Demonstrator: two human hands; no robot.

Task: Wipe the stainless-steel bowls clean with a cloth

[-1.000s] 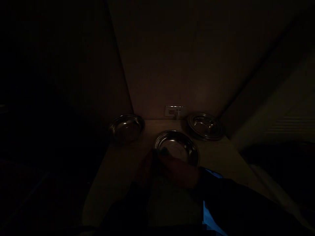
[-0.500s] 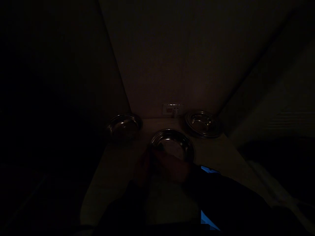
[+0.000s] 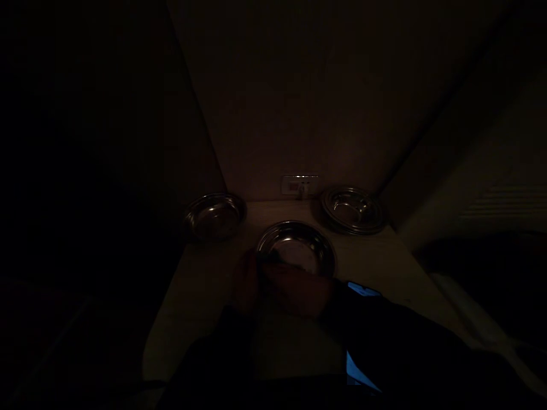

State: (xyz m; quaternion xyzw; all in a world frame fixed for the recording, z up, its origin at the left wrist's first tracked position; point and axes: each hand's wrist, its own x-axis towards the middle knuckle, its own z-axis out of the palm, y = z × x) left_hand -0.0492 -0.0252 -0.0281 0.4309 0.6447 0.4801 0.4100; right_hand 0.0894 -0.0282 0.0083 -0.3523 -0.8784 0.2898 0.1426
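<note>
The scene is very dark. A steel plate (image 3: 299,246) lies in the middle of a pale table (image 3: 205,290). My right hand (image 3: 297,287) rests at the plate's near rim, fingers bunched together around something small that I cannot make out. My left hand (image 3: 245,285) is close beside it on the left, at the same spot; its fingers are lost in the dark. Both arms wear dark sleeves.
Two more steel plates sit at the back: one at the left corner (image 3: 215,214), one at the right (image 3: 354,209). A wall socket (image 3: 299,185) is on the wall behind. A blue glow (image 3: 359,370) shows under my right sleeve. Dark walls close in on both sides.
My hands have stayed at the near rim of the middle plate, shifting only slightly. The view has drifted a little, so the plates sit higher and further left in the picture.
</note>
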